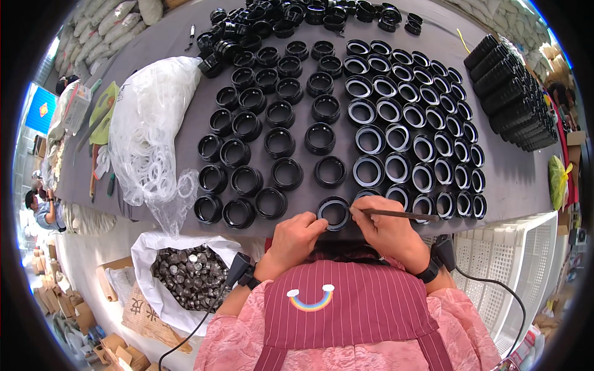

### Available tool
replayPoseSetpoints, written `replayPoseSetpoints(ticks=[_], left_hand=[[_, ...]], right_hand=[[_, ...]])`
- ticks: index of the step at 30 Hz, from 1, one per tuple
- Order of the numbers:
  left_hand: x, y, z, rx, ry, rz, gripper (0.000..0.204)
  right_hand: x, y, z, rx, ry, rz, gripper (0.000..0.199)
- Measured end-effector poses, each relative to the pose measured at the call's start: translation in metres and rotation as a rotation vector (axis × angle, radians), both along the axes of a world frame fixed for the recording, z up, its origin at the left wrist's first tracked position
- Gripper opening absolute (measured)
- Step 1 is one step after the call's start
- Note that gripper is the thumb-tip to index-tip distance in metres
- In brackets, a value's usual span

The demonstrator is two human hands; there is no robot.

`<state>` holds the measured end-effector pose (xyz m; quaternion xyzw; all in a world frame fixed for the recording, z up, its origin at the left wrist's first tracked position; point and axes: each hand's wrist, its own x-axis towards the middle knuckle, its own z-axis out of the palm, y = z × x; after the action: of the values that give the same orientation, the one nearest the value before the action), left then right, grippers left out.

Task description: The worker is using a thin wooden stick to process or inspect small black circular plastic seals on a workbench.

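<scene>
At the near table edge, my left hand pinches the left side of a black ring-shaped part, which has a pale ring seated inside it. My right hand is closed around a thin dark stick that points off to the right; its fingertips touch the ring part's right side. To the right stand rows of similar black rings with pale rings inside. Left of these are columns of black rings without a visible pale insert. A clear plastic bag of thin white rings lies at left.
Black rings lie heaped along the far side. Stacked black parts stand at far right. Below the table are a white sack of small metal pieces and a white plastic crate. Cables hang from both my wrist devices.
</scene>
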<state>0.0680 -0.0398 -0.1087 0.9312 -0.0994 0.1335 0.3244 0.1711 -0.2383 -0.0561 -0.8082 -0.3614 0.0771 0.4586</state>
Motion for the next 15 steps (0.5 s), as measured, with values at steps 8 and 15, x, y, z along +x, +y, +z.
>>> replayPoseSetpoints(ticks=[8,15], left_hand=[[0.004,0.0,-0.001,-0.02,-0.003,-0.035,0.014],[0.0,-0.001,-0.005,-0.095,0.032,-0.008,0.011]], right_hand=[[-0.004,0.02,-0.019,0.2,-0.095,0.07,0.007],[-0.018,0.002,-0.022,0.24,0.089,0.001,0.009]])
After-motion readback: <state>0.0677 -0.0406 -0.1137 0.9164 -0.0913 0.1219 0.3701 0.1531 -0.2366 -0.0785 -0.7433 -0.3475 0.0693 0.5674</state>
